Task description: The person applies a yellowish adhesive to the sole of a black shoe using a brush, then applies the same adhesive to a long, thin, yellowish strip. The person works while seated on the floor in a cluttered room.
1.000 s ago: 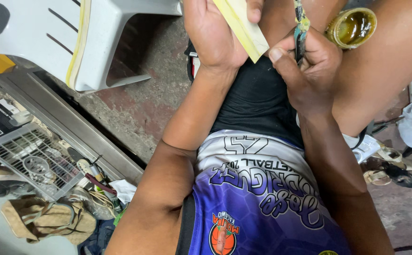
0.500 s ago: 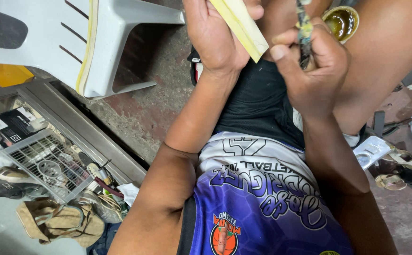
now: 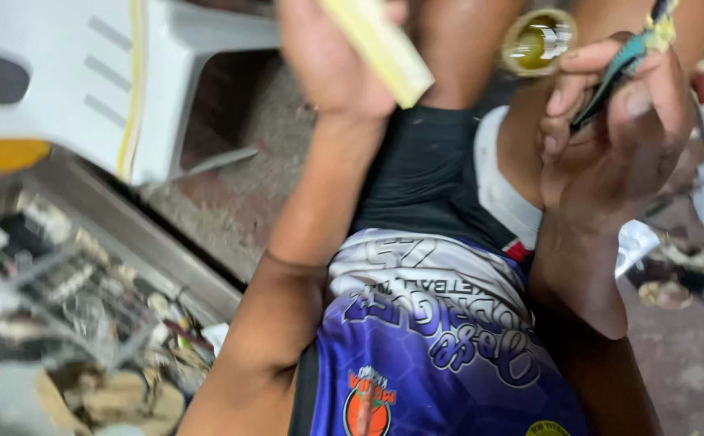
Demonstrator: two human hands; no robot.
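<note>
My left hand (image 3: pixel 332 60) is closed around a flat pale yellow strip (image 3: pixel 380 48) that slants down to the right, near the top of the head view. My right hand (image 3: pixel 618 129) pinches a thin dark tool with a teal and yellow handle (image 3: pixel 622 64) between thumb and fingers, raised beside my knee. A small round tin of yellowish liquid (image 3: pixel 536 40) sits just left of the right hand, beyond my leg. Both forearms reach out over my black shorts and blue printed jersey (image 3: pixel 433 339).
A white plastic chair (image 3: pixel 85 81) stands at the upper left on the concrete floor. A metal ledge (image 3: pixel 158 242) runs diagonally below it, with a wire rack and cluttered small items (image 3: pixel 69 315) at lower left. Rags and sandals (image 3: pixel 691 282) lie at right.
The view has tilted and blurred. My right hand has lifted the tool and swung right, away from the yellow strip. My left hand stays closed on the strip.
</note>
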